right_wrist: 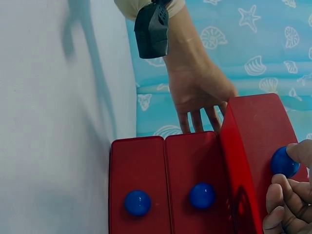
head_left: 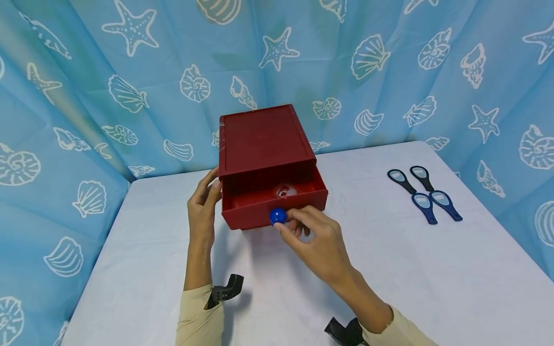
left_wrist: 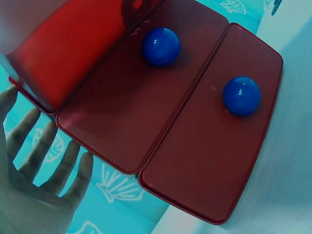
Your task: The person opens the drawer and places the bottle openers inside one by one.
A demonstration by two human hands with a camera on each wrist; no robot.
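A dark red drawer cabinet (head_left: 264, 139) stands on the white table, its top drawer (head_left: 255, 218) pulled part way out. My right hand (head_left: 320, 240) pinches that drawer's round blue knob (head_left: 278, 216) between thumb and fingers. Inside the drawer lies a small, pale, ring-like object (head_left: 285, 191). My left hand (head_left: 202, 206) rests with extended fingers against the cabinet's left side; in the left wrist view its fingers (left_wrist: 63, 165) are spread along the edge. Beneath the open drawer, two closed drawers show in the wrist views, each with a blue knob (right_wrist: 202, 195).
To the right on the table (head_left: 363, 269) lie several small magnifying glasses, black-handled ones (head_left: 398, 178) behind blue-handled ones (head_left: 446, 204). A blue curtain (head_left: 173, 96) with shells and starfish hangs behind the table and at its sides.
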